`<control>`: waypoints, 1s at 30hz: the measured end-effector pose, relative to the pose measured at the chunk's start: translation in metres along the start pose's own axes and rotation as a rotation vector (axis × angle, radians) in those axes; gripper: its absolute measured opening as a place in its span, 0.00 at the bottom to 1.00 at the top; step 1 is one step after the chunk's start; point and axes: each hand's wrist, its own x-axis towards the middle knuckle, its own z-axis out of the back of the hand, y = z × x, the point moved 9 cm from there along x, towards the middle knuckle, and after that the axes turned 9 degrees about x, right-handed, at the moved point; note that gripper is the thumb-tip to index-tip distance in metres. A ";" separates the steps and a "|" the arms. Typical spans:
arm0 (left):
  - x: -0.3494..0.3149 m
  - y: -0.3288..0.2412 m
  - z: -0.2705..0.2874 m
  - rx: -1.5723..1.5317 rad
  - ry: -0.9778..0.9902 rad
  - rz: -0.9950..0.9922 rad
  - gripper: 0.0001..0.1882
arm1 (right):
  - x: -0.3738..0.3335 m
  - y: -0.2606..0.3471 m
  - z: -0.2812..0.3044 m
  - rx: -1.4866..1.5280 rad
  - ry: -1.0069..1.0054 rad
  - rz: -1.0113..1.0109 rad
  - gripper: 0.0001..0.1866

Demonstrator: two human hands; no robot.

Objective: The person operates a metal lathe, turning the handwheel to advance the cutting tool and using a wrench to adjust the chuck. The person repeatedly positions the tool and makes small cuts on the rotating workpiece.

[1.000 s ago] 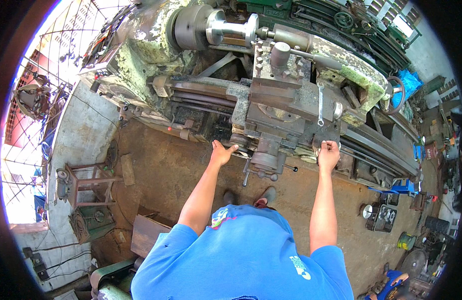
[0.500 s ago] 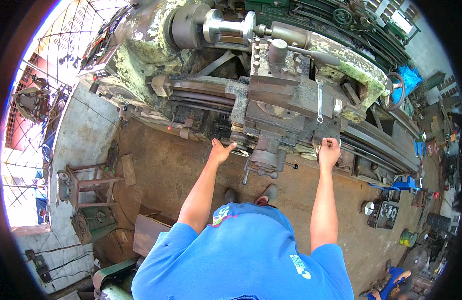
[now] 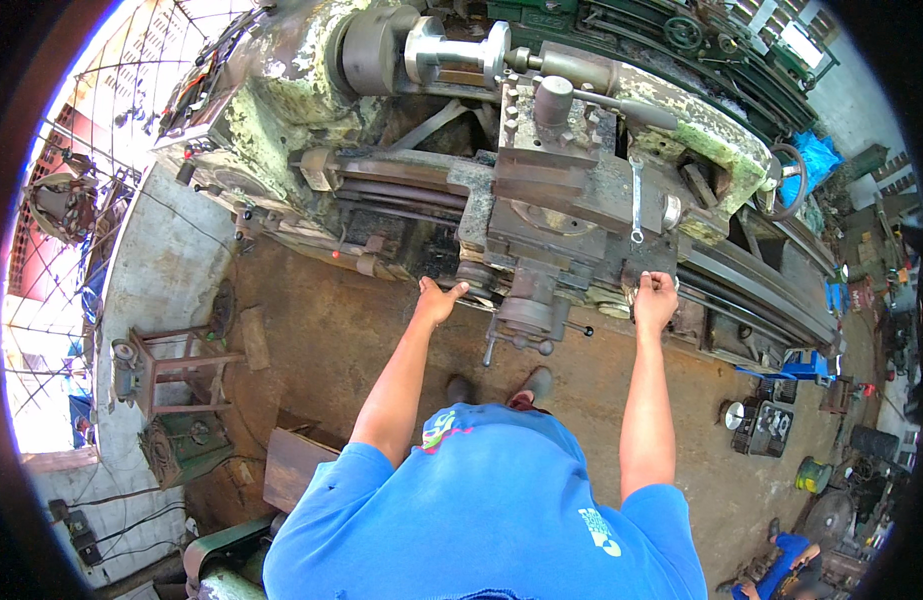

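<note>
My left hand (image 3: 440,300) is at the front of a worn lathe, its thumb and fingers around the edge of a handwheel (image 3: 478,297) seen nearly edge-on. Further right, my right hand (image 3: 655,303) is closed at the carriage front, fingers curled together; what they hold is hidden. Above it a combination wrench (image 3: 636,203) lies on the carriage. Between my hands, the cross-slide handle (image 3: 526,335) has ball-ended arms. A bright, spool-shaped metal workpiece (image 3: 458,52) sits between the chuck (image 3: 371,52) and the tailstock (image 3: 581,72). The tool post (image 3: 549,125) stands in front of it.
A tailstock handwheel (image 3: 789,185) is at right. On the floor are a black crate (image 3: 765,428) and, at left, a wooden stand (image 3: 181,370). A brown box (image 3: 299,470) is near my left side. Another person (image 3: 781,570) is at lower right.
The view has shifted very slightly. Both hands keep nearly the same places on the lathe, and the workpiece and wrench look unmoved.
</note>
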 end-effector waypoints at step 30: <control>-0.021 -0.031 0.004 0.302 -0.143 0.015 0.62 | 0.000 -0.009 0.000 0.039 -0.013 -0.037 0.08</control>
